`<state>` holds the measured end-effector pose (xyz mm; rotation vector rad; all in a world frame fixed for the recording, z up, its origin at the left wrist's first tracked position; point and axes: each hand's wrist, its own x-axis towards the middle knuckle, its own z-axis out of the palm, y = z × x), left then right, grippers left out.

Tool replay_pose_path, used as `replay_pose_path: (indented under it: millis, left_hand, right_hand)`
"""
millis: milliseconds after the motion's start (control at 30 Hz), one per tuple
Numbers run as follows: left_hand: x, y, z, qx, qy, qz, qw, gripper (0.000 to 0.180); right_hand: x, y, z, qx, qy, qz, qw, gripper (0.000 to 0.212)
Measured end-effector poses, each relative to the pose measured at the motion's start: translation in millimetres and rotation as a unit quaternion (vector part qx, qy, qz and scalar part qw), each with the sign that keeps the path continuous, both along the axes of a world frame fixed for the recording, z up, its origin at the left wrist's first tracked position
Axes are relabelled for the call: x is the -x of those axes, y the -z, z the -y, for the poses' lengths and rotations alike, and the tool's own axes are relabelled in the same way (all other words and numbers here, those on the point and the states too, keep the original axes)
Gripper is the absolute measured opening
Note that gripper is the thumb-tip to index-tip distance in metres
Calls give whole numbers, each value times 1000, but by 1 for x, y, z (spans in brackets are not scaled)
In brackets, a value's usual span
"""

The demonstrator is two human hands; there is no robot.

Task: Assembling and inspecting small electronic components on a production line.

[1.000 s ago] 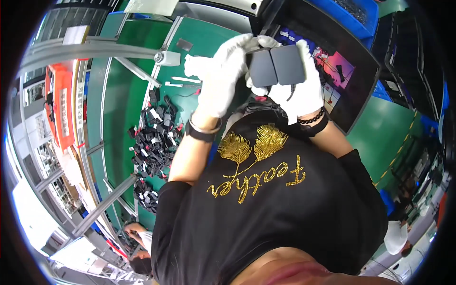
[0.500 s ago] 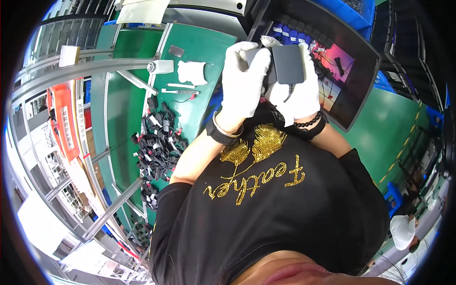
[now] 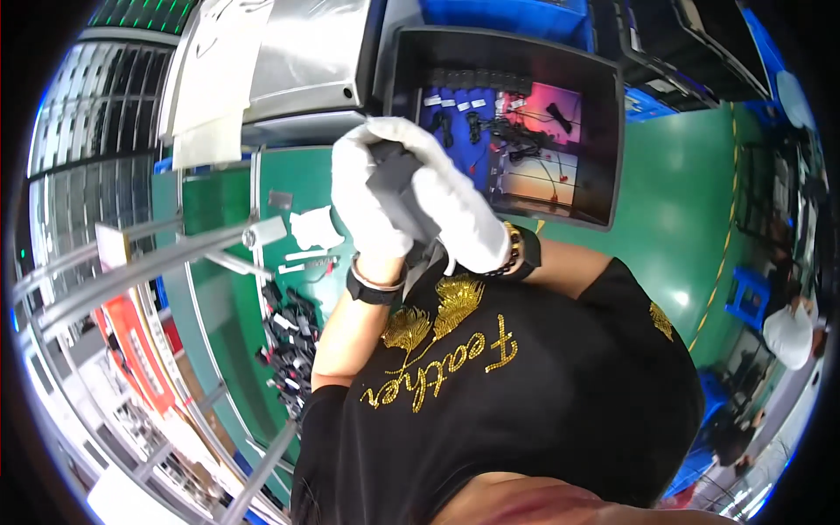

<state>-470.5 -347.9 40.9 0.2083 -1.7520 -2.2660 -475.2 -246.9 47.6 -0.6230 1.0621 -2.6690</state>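
In front of my chest both white-gloved hands close around dark, boxy power adapters [image 3: 398, 188], pressed together and partly blurred. My left hand [image 3: 354, 197] wraps them from the left, its fingers curled over the far end. From the right, my right hand [image 3: 459, 214] grips them, fingers reaching up beside the left hand's. The gloves hide how many adapters there are and most of their cords. To the right of my hands stands a large black bin [image 3: 604, 166], holding a row of black adapters [image 3: 481, 81] and a tangle of black cables [image 3: 521, 138].
Left of me a green bench [image 3: 223, 201] carries a pile of black corded adapters [image 3: 293, 337], a crumpled white cloth [image 3: 315, 227] and thin white strips. A metal frame bar [image 3: 175, 258] crosses there. Behind stands a metal box [image 3: 306, 61]. A blue stool [image 3: 748, 293] stands to the right.
My hands have moved left, away from over the bin, with the adapters. The two adapters' broad faces, seen before, are now turned and mostly covered by the gloves.
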Motion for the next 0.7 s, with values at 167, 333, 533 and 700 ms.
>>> replay_pose_path:
  millis: [167,333,533,700]
  left_hand:
    - [32,-7,-9,156,8,-23,987,32]
    - [20,30,-6,176,45,68,981,32]
    - [-46,95,37,128,45,281,950,39]
    - [-82,101,49,100,43,371,922,41]
  right_hand:
    - [26,-1,-21,-96,76,-43,992,60]
    - [61,29,-80,21,203,132,970,54]
    - [67,115,-146,-177,325,307,877,55]
    - [93,228,-168,-301,312,460,775,51]
